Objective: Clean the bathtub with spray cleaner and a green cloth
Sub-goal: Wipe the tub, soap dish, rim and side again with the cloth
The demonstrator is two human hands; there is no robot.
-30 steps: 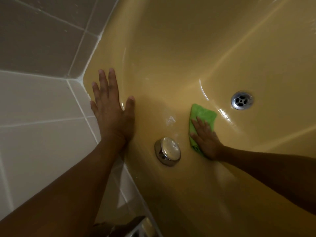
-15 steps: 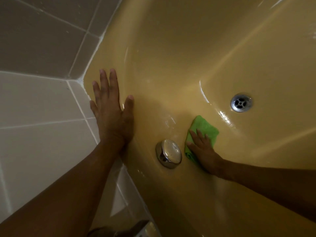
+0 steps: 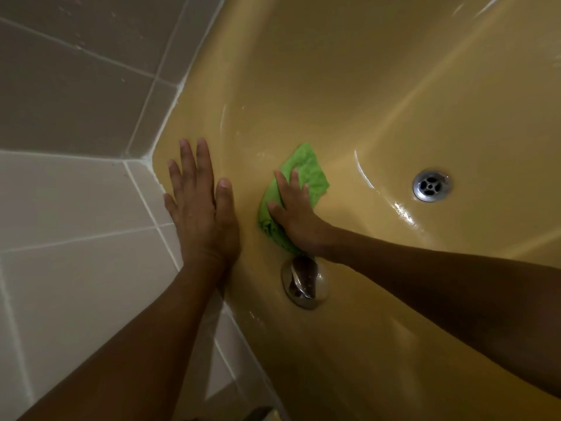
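Note:
I look down into a yellow bathtub (image 3: 379, 101). My right hand (image 3: 294, 212) presses a crumpled green cloth (image 3: 309, 174) flat against the tub's end wall, fingers straight and spread, just above the round chrome overflow cap (image 3: 305, 282). My left hand (image 3: 202, 205) lies flat on the tub's rim at the corner, fingers straight, close to the left of the cloth. The spray cleaner is not in view.
A chrome drain (image 3: 431, 185) sits in the tub floor to the right. Tiled walls (image 3: 69, 86) meet at the tub's corner on the left. Wet streaks shine on the tub near the drain.
My right hand has slid the cloth up and to the left, from beside the overflow cap to above it, closer to my left hand. My left hand has stayed on the rim.

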